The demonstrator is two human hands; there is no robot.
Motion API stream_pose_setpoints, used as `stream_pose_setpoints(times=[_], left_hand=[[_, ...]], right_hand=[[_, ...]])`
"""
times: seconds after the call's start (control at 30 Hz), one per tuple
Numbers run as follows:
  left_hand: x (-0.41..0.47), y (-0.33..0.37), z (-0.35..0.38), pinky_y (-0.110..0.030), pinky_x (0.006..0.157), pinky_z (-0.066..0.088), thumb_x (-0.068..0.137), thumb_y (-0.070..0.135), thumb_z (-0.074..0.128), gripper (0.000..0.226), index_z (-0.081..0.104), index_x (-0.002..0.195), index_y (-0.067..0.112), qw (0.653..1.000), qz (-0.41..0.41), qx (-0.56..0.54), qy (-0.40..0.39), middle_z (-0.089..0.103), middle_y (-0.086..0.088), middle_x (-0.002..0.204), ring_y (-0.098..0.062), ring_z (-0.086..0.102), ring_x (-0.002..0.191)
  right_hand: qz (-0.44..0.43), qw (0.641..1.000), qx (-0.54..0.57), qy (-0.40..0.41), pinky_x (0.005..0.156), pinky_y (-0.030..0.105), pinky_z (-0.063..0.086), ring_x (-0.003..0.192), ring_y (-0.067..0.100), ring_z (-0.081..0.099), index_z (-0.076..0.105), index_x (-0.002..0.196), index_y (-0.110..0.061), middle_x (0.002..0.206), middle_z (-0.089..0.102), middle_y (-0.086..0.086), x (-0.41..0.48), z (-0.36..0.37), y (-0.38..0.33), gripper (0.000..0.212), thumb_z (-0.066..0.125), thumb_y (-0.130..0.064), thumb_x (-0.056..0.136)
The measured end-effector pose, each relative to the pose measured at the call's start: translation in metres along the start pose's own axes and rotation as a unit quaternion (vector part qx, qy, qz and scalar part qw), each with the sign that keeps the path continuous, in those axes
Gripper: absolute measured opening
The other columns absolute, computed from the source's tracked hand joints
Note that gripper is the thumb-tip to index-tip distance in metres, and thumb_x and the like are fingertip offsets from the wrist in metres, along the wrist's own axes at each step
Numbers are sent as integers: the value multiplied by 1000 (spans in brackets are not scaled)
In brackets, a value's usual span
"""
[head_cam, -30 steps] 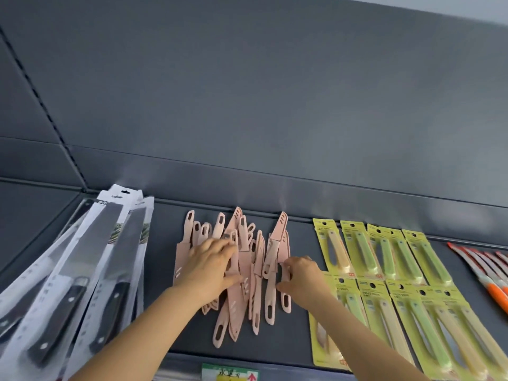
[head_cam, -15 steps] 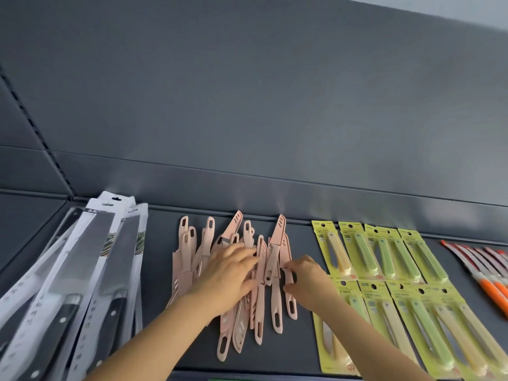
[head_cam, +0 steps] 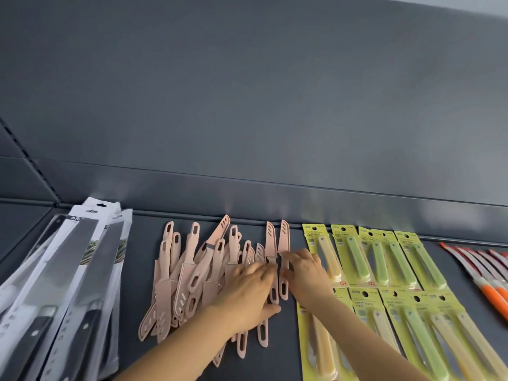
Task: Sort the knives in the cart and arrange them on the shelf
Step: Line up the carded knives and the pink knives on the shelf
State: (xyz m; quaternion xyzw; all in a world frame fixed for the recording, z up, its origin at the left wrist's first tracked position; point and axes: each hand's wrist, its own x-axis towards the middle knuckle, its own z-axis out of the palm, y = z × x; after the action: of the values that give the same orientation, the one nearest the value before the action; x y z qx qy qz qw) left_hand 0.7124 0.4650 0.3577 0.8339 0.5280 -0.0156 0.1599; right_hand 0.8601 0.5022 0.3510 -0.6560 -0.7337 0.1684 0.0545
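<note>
A loose pile of pink sheathed knives [head_cam: 192, 270] lies fanned out on the dark grey shelf [head_cam: 140, 270]. At the pile's right edge two pink knives stand straight, side by side: one [head_cam: 270, 243] and the rightmost [head_cam: 283, 240], sheath tips toward the back wall. My left hand [head_cam: 247, 295] rests on the pile, its spread fingertips touching the left one of the pair at mid-length. My right hand [head_cam: 305, 268] pinches the rightmost pink knife near where sheath meets handle. Both hands hide parts of the knives under them.
Large black-handled knives in white and clear packs [head_cam: 82, 270] are stacked at the left. Yellow cards with green and cream fruit knives [head_cam: 384, 257] fill two rows at the right. Orange-handled knives [head_cam: 489, 287] lie at the far right. A grey back wall rises behind the shelf.
Both hands shifted right across the pink pile. Two pink knives now lie straight and parallel at its right edge, and the view has tilted a little.
</note>
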Motion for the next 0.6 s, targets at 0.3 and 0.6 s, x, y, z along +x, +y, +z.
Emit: stream_pose_setpoints(times=[0.3,0.6], left_hand=[[-2,-16,-5,-47,117,6,82,62,51,89,5,149,24,999,-45,7,6,5,11,156,-14,-2,144],[6,-31,-4,-51,115,8,90,56,41,64,23,145,28,991,-115,26,68,10,10,156,-19,2,144]], right_hand=[[-131,989,-52,-40,108,39,28,135,22,23,42,138,-35,149,28,-10,-2,0,3,45,49,-35,94],[-106,993,-20,-37,111,35,24,138,18,22,39,141,-30,150,29,-11,-3,-3,2,45,46,-35,97]])
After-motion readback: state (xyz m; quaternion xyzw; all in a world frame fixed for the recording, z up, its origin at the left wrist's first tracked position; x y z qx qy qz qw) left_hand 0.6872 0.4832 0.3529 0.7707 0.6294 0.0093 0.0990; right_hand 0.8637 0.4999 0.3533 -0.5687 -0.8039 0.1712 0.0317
